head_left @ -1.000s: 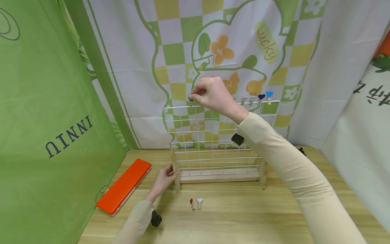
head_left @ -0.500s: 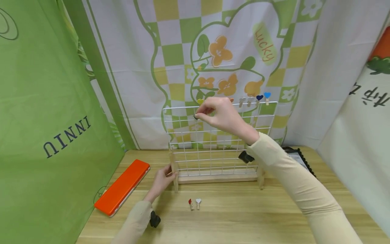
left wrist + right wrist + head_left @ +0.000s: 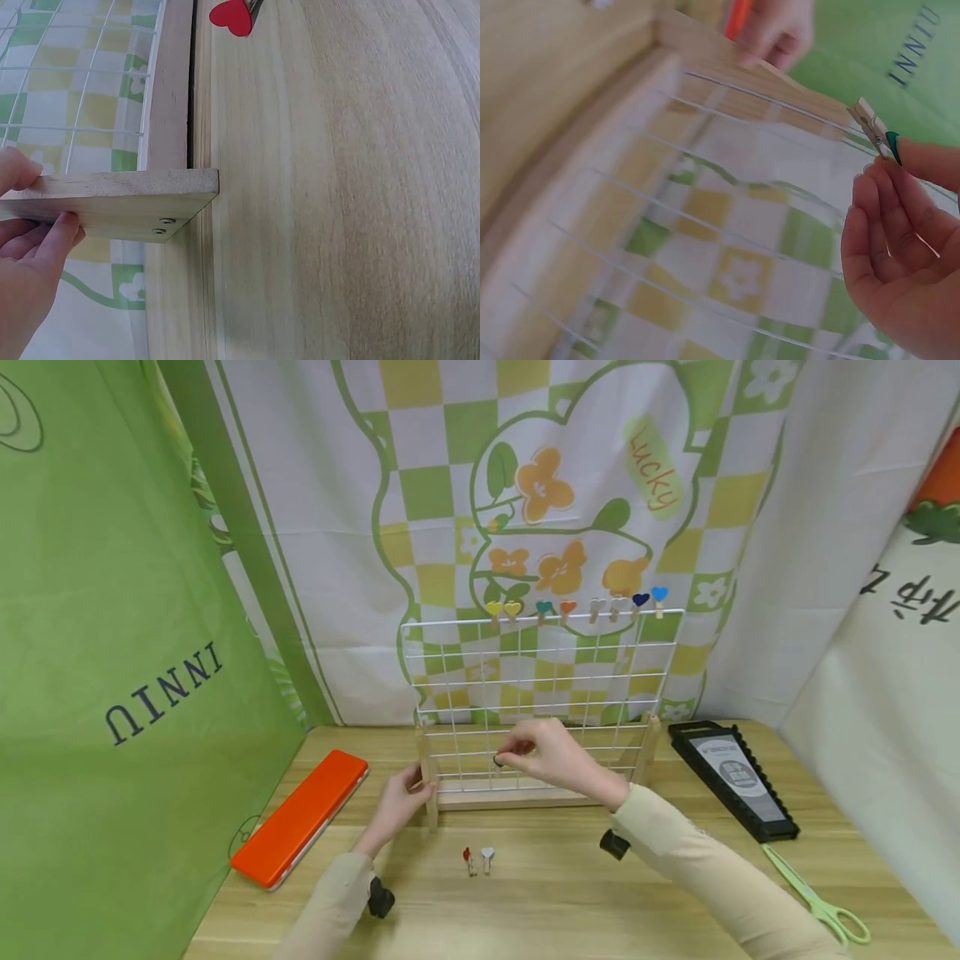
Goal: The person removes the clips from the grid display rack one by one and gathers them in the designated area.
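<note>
Hands at the wire grid rack

Head view: left hand (image 3: 400, 797) grips the wire rack (image 3: 536, 693)'s wooden post on the surface (image 3: 570, 893); right hand (image 3: 551, 758) pinches a small clothespin (image 3: 497, 762) low before the grid. Left wrist: fingers (image 3: 52, 240) curl round the post. Right wrist: fingers (image 3: 922, 161) pinch the pin.

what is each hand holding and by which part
Right hand: small wooden clip, pinched at its dark green heart end. Left hand: rack's left wooden foot.
</note>
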Demonstrator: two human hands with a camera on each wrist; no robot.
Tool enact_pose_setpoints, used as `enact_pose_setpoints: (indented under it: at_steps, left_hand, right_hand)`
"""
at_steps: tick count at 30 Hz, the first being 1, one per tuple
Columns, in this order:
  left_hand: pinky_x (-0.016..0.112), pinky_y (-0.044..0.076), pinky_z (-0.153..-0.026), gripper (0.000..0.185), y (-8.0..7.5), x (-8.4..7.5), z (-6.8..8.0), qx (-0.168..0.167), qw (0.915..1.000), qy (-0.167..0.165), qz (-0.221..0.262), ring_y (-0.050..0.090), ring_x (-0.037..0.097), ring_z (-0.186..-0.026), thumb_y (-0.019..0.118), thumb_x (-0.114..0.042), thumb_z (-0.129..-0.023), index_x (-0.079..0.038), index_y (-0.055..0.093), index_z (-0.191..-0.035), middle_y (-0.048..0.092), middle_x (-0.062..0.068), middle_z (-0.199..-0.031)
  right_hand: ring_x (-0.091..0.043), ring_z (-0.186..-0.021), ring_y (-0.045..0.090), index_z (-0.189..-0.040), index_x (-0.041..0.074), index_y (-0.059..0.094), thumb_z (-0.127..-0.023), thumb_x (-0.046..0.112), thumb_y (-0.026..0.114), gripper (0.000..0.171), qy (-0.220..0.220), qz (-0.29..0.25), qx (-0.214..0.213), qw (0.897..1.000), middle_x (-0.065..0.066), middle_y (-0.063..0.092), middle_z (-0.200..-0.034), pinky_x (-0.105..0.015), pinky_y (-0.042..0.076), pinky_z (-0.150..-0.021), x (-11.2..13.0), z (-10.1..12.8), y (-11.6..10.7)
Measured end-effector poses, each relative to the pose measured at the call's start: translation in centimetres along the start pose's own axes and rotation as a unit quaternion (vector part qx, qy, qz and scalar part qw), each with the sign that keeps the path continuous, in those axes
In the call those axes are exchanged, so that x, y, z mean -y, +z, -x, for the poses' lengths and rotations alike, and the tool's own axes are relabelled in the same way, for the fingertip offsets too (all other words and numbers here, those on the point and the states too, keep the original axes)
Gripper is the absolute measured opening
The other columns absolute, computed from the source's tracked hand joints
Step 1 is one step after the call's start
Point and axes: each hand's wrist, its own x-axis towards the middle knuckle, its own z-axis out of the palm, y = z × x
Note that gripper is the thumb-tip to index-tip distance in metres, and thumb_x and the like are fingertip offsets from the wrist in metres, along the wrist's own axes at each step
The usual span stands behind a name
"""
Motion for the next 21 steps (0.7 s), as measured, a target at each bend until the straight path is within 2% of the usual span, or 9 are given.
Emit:
enact_pose_setpoints:
  at_steps: [7,11,16,21]
  left_hand:
    - [0.045,0.055,-0.099,0.05,0.1,-0.1,0.0,-0.004,0.9999,-0.007,-0.007,0.057,0.047,-0.124,0.062,0.006,-0.092,0.018,0.046,-0.137,0.057,0.038,-0.131]
    - [0.046,0.055,-0.1,0.05,0.1,-0.1,0.0,-0.006,0.9999,-0.008,-0.009,0.057,0.048,-0.124,0.062,0.005,-0.091,0.018,0.047,-0.137,0.057,0.038,-0.13]
    - [0.047,0.054,-0.1,0.05,0.1,-0.1,0.0,-0.007,0.9999,-0.004,-0.012,0.055,0.05,-0.125,0.062,0.006,-0.091,0.018,0.046,-0.137,0.056,0.038,-0.131]
    - [0.047,0.054,-0.1,0.05,0.1,-0.2,0.0,-0.006,0.9999,0.001,-0.015,0.055,0.05,-0.125,0.061,0.006,-0.091,0.019,0.046,-0.137,0.056,0.038,-0.13]
  right_hand:
    - [-0.002,-0.064,0.061,-0.087,0.007,0.077,-0.089,0.011,0.072,0.006,0.037,-0.036,0.061,0.997,-0.004,0.075,-0.08,-0.012,0.053,-0.058,-2.7,3.6,4.9]
    - [0.001,-0.065,0.059,-0.086,0.009,0.077,-0.09,0.013,0.072,0.007,0.063,-0.052,0.092,0.992,-0.002,0.074,-0.081,-0.012,0.051,-0.058,-4.1,5.3,7.2]
    - [0.004,-0.069,0.058,-0.086,0.009,0.077,-0.089,0.014,0.072,0.008,0.088,-0.08,0.121,0.985,-0.001,0.075,-0.082,-0.012,0.053,-0.062,-5.3,6.5,9.4]
    - [0.003,-0.067,0.06,-0.087,0.009,0.077,-0.09,0.015,0.072,0.008,0.117,-0.103,0.14,0.978,-0.002,0.076,-0.081,-0.013,0.053,-0.062,-5.7,7.0,10.7]
